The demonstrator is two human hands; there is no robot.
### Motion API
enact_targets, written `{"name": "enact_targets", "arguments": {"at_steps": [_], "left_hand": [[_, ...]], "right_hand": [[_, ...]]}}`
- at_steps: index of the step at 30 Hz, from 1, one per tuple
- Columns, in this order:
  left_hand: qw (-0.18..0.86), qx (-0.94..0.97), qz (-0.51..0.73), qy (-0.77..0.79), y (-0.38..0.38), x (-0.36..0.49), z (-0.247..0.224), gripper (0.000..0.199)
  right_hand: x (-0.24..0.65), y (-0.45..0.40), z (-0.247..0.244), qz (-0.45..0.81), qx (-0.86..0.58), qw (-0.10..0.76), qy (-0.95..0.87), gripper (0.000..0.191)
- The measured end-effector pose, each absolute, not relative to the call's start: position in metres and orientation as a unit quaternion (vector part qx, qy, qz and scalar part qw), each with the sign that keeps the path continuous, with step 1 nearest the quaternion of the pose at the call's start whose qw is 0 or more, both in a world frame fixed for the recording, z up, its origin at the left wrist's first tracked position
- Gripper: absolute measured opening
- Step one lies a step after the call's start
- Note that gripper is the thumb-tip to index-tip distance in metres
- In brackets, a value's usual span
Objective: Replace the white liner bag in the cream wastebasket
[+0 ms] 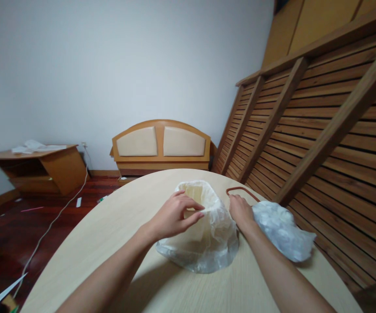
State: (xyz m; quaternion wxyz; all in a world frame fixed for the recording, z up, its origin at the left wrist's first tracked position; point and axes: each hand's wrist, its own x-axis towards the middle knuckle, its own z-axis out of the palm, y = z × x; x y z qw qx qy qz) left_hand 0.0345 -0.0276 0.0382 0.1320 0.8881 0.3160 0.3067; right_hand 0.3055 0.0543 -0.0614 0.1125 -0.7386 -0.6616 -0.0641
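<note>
Well, the left hand point(176, 211) is reaching over the open mouth of a translucent plastic bag point(204, 250), its thumb and forefinger almost meeting by the rim and its other fingers bending loosely; whether they are pinching the film, I cannot tell. The bag is standing on a round table point(112, 243), its mouth facing up, and a pale yellow surface point(193, 192) is showing inside. Just to the right of the bag, the right hand point(241, 211) is curling its fingers beside a bent brown strip point(240, 188); its fingertips are hidden, so I cannot tell whether it is gripping anything. The strip is running toward a bulging white bundle point(281, 230), which is lying to the right of the right forearm. Farther out, a slatted wooden panel point(305, 134) is rising along the right side, a headboard point(159, 141) is standing by the far wall point(135, 61), and at the far left a desk point(60, 171) is holding white sheets point(33, 146), with a white cable point(56, 208) trailing over the dark red floor point(57, 230)
</note>
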Motion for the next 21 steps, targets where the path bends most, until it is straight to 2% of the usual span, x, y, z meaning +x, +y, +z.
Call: {"name": "enact_targets", "arguments": {"at_steps": [6, 10, 19, 20, 21], "left_hand": [[0.136, 0.878, 0.328, 0.322, -0.030, 0.036, 0.041, 0.020], [0.130, 0.883, 0.323, 0.315, -0.032, 0.038, 0.041, 0.017], [0.141, 0.881, 0.322, 0.317, -0.035, 0.042, 0.041, 0.017], [0.142, 0.881, 0.323, 0.317, -0.036, 0.042, 0.041, 0.017], [0.144, 0.880, 0.324, 0.317, -0.037, 0.042, 0.042, 0.018]], "right_hand": [[0.311, 0.051, -0.062, -0.060, -0.742, 0.123, -0.656, 0.039], [0.310, 0.052, -0.054, -0.049, -0.733, 0.166, -0.658, 0.040], [0.292, 0.035, 0.018, -0.036, -0.681, 0.347, -0.644, 0.031], [0.287, 0.029, 0.027, -0.033, -0.662, 0.375, -0.648, 0.030], [0.282, 0.021, 0.036, -0.021, -0.618, 0.440, -0.651, 0.027]]}}
